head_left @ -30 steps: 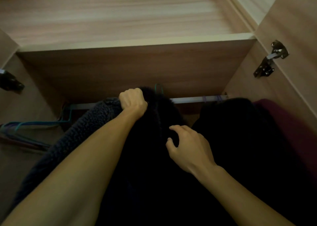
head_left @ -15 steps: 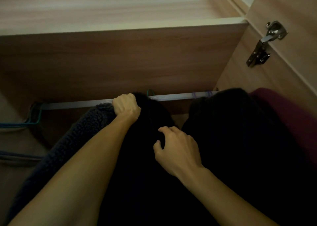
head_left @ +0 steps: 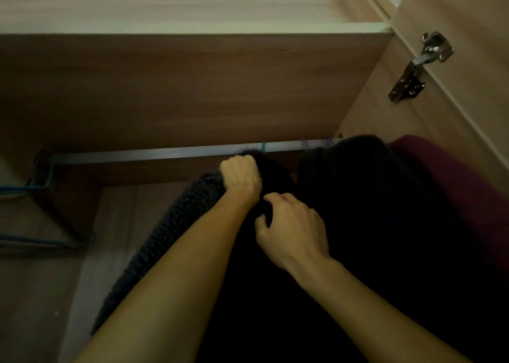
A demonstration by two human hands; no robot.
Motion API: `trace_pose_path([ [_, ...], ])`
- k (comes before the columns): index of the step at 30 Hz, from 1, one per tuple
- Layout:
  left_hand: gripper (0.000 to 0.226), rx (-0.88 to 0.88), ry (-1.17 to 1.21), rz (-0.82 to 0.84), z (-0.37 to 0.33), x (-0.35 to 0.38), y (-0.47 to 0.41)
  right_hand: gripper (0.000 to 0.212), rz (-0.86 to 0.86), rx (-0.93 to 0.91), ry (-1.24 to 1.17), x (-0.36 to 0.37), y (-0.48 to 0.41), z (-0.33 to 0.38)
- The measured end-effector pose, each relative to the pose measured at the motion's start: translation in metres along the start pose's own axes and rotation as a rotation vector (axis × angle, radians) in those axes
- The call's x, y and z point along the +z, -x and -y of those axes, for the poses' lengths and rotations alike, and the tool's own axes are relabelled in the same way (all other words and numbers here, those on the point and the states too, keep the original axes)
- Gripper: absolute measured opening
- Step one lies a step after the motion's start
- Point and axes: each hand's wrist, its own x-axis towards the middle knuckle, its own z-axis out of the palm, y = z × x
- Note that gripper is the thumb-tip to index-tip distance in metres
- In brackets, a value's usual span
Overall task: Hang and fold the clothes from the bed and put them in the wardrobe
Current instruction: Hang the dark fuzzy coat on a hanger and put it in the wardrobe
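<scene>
While the view looks down into the open wardrobe [head_left: 385,109], the left hand [head_left: 241,175] sits near the centre of the frame, fist closed tight on the top edge of a grey fleece garment [head_left: 176,225] where it meets black fabric. That garment hangs down toward 7 o'clock, beneath the left forearm. Directly at 12 o'clock of the fist, a green hanger hook [head_left: 264,147] sits over the metal rail [head_left: 165,153], which spans the wardrobe from 9 o'clock to 2 o'clock under the wooden shelf [head_left: 192,28]. The right hand [head_left: 292,225] lies just beside the left, at its 5 o'clock, with its fingers [head_left: 278,197] curled onto the black garment [head_left: 275,307]; whether it pinches the fabric or merely rests on it cannot be told, as the cloth is lost in shadow. Further dark clothes [head_left: 371,175] hang from the rail at 2 o'clock of the hands, with purple hooks [head_left: 304,143] visible over the rail beside them. A maroon garment [head_left: 454,186] hangs against the right wall at 3 o'clock. Blue hangers [head_left: 24,189] sit at the rail's left end, at 9 o'clock. A metal door hinge [head_left: 416,68] is fixed to the side panel at 2 o'clock, well above the clothes.
</scene>
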Motion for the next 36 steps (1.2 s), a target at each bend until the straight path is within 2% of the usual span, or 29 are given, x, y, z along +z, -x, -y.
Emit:
trace_pose_path([
  [4, 0.027, 0.136, 0.051, 0.211, -0.005, -0.027, 0.010, 0.036, 0.030, 0.024, 0.043, -0.010, 0.010, 0.014],
  [7, 0.032, 0.265, 0.160, 0.386, 0.006, -0.061, 0.016, 0.033, 0.007, 0.006, 0.068, -0.018, 0.024, 0.025],
  [12, 0.034, 0.383, 0.394, 0.452, 0.040, -0.083, 0.030, 0.035, -0.042, 0.065, 0.083, -0.037, 0.034, 0.034],
  [14, 0.039, 0.390, 0.506, 0.404, 0.053, -0.081, 0.046, 0.036, -0.058, 0.091, 0.047, -0.045, 0.037, 0.037],
  [17, 0.043, 0.350, 0.690, 0.218, 0.069, -0.076, 0.076, 0.035, -0.062, 0.083, 0.025, -0.055, 0.049, 0.047],
  [19, 0.046, 0.321, 0.776, 0.150, 0.075, -0.075, 0.092, 0.038, -0.068, 0.081, 0.012, -0.061, 0.059, 0.052],
  [26, 0.052, 0.286, 0.785, 0.185, 0.101, -0.110, 0.158, 0.041, 0.016, 0.059, -0.055, -0.099, 0.102, 0.064],
  [32, 0.045, 0.160, 0.756, 0.138, 0.113, -0.147, 0.227, 0.041, 0.082, 0.049, -0.134, -0.145, 0.141, 0.070],
  [36, 0.043, 0.116, 0.781, 0.182, 0.113, -0.172, 0.289, 0.037, 0.117, 0.006, -0.218, -0.181, 0.181, 0.067],
])
